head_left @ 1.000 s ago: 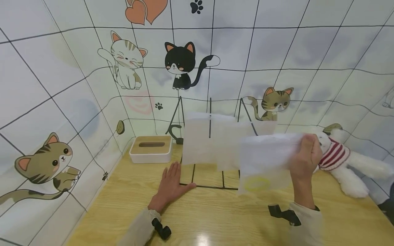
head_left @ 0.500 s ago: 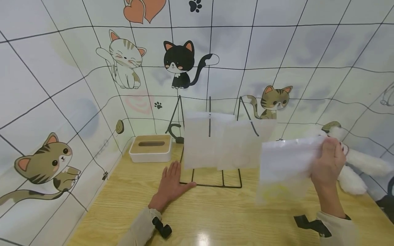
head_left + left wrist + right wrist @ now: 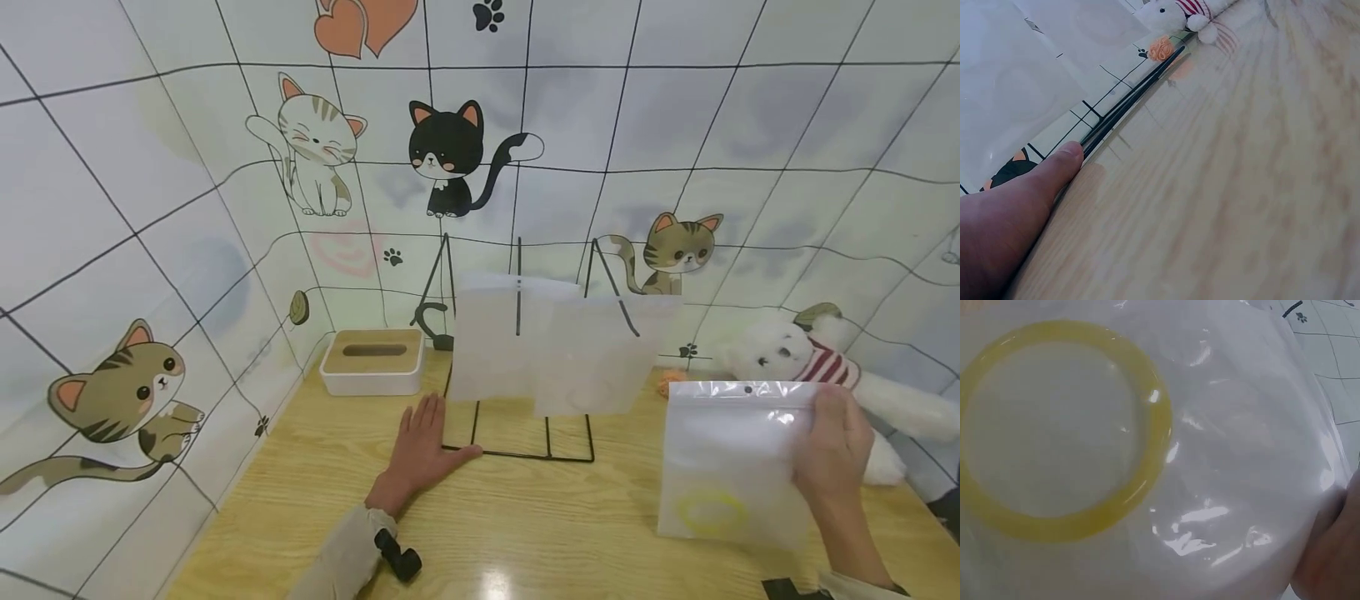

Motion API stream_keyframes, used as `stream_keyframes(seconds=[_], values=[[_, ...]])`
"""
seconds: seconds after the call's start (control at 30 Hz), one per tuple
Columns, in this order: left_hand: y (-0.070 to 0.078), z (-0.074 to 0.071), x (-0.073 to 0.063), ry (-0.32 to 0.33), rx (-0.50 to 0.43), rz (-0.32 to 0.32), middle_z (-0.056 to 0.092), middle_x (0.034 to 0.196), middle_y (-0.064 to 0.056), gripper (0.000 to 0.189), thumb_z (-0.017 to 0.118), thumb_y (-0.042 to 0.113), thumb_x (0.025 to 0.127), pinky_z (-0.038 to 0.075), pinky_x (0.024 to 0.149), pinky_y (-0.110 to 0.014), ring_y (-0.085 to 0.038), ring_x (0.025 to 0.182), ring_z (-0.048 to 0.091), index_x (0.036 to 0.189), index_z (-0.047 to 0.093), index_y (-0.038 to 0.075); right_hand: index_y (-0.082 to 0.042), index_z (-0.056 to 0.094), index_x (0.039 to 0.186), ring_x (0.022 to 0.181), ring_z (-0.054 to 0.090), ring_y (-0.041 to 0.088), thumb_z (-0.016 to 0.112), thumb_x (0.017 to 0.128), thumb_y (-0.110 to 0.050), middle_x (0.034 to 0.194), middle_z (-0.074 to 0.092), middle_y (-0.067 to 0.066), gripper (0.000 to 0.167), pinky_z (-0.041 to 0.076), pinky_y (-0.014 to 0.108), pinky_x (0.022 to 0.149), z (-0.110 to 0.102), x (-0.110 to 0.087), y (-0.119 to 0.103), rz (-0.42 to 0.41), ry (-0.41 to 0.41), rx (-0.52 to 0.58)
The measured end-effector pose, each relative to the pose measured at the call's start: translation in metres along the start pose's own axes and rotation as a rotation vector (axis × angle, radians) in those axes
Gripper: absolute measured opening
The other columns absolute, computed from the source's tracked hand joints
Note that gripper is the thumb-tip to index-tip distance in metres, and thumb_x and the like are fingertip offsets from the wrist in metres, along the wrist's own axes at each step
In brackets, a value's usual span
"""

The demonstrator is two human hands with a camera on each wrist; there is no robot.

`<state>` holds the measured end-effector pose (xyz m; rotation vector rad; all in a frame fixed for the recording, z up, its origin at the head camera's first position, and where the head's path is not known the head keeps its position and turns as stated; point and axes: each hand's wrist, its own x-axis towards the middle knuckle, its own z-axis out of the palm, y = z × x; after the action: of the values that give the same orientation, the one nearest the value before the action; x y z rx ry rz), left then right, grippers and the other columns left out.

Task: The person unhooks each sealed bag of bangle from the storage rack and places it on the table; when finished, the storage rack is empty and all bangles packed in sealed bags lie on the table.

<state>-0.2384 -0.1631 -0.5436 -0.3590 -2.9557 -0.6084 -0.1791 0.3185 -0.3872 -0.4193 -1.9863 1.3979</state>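
In the head view my right hand (image 3: 836, 454) grips the upper right edge of a translucent zip bag (image 3: 738, 442), held upright over the right side of the table. Through its wrist camera I see a yellow ring (image 3: 1159, 425) inside the bag. My left hand (image 3: 422, 450) lies on the tabletop, fingers straight, touching the front left corner of a black wire display rack (image 3: 519, 455). Its thumb (image 3: 1054, 169) rests along the base rod in the left wrist view. Two more translucent bags, a left one (image 3: 491, 358) and a right one (image 3: 600, 358), hang from the rack.
A white tissue box (image 3: 372, 379) with a wooden lid stands left of the rack. Behind the held bag lie a white plush toy (image 3: 772, 346) in a striped top and an orange ball-like object (image 3: 1161, 48). Cat-print walls bound the table (image 3: 480, 525).
My right hand has carried the zip bag away from the rack, rightward and lower, and its front now faces me. The left hand has stayed at the rack's corner.
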Motion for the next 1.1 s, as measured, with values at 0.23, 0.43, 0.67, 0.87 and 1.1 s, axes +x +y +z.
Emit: stream_keyframes(seconds=[0.23,0.43,0.67,0.87,1.1], values=[[0.004,-0.005,0.0,-0.004,0.01,-0.005,0.013,0.167,-0.016,0.116,0.048,0.083,0.083,0.006,0.125,-0.053,-0.03,0.156,0.01,0.159,0.014,0.002,-0.026,0.051,0.089,0.067,0.034,0.01,0.03,0.108,-0.041,0.073,0.035,-0.006,0.032,0.03,0.022,0.061,-0.01,0.008,0.022,0.073,-0.082,-0.104],[0.005,-0.006,0.0,-0.024,0.024,-0.014,0.012,0.167,-0.016,0.116,0.048,0.083,0.084,0.006,0.125,-0.054,-0.031,0.156,0.01,0.159,0.012,0.002,-0.03,0.046,0.092,0.075,0.033,0.01,0.024,0.109,-0.039,0.084,0.034,-0.006,0.03,0.027,0.023,0.066,-0.015,0.015,0.037,0.083,-0.099,-0.18],[0.003,-0.001,0.0,-0.018,0.024,-0.016,0.012,0.168,-0.015,0.116,0.045,0.084,0.083,0.005,0.125,-0.053,-0.029,0.156,0.009,0.16,0.012,0.003,-0.001,0.044,0.1,0.073,0.03,0.007,0.023,0.107,-0.019,0.081,0.033,-0.007,0.029,0.026,0.021,0.062,-0.018,0.02,0.048,0.018,-0.106,-0.304],[0.003,0.001,0.0,-0.013,0.029,-0.01,0.013,0.167,-0.016,0.117,0.045,0.085,0.083,0.006,0.125,-0.053,-0.03,0.156,0.01,0.16,0.012,0.003,-0.002,0.047,0.111,0.079,0.034,0.007,0.028,0.108,-0.028,0.086,0.038,-0.01,0.032,0.03,0.024,0.065,-0.03,0.025,0.062,0.027,-0.277,-0.35],[0.005,-0.003,0.0,-0.015,0.038,-0.014,0.012,0.167,-0.015,0.117,0.044,0.085,0.083,0.006,0.125,-0.053,-0.029,0.156,0.009,0.16,0.012,0.003,0.004,0.051,0.121,0.076,0.042,-0.006,0.042,0.104,-0.047,0.086,0.046,-0.026,0.054,0.041,0.018,0.061,-0.046,0.036,0.072,0.121,-0.456,-0.416]])
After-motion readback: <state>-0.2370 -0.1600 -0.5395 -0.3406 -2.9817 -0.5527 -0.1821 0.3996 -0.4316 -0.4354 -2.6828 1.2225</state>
